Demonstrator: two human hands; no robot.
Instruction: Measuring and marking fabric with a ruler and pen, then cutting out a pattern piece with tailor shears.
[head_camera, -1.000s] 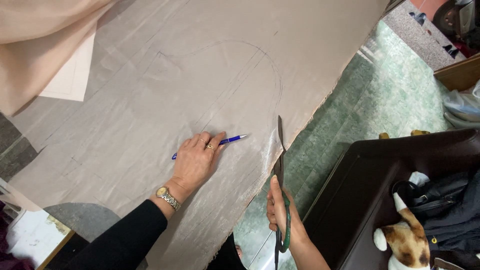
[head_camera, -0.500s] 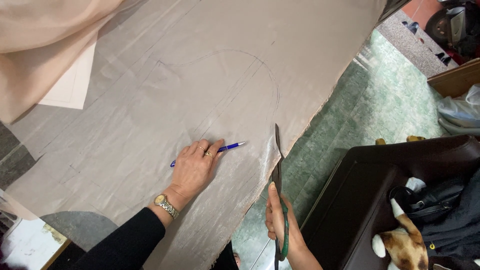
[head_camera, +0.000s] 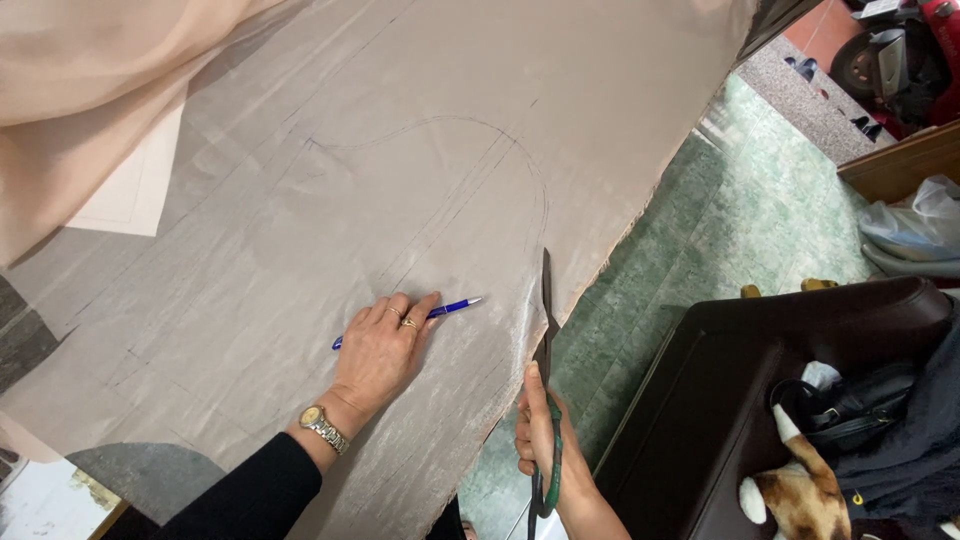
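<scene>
A wide sheet of shiny beige-grey fabric (head_camera: 400, 150) lies spread over the table, with a curved outline drawn on it in pencil. My left hand (head_camera: 385, 350) rests flat on the cloth, with a blue pen (head_camera: 455, 307) lying under its fingers. My right hand (head_camera: 540, 440) grips green-handled scissors (head_camera: 545, 330). Their dark blades point away from me along the drawn line near the fabric's right edge. A watch sits on my left wrist, above a black sleeve.
Peach sheer fabric (head_camera: 90, 90) and a pale paper piece (head_camera: 135, 195) lie at top left. A green patterned floor (head_camera: 740, 230) shows on the right. A dark brown chair (head_camera: 760, 400) holds a black bag and a stuffed toy (head_camera: 800, 495).
The scissors and my right hand have moved a little forward along the drawn line. My left hand stays pressed on the cloth over the pen.
</scene>
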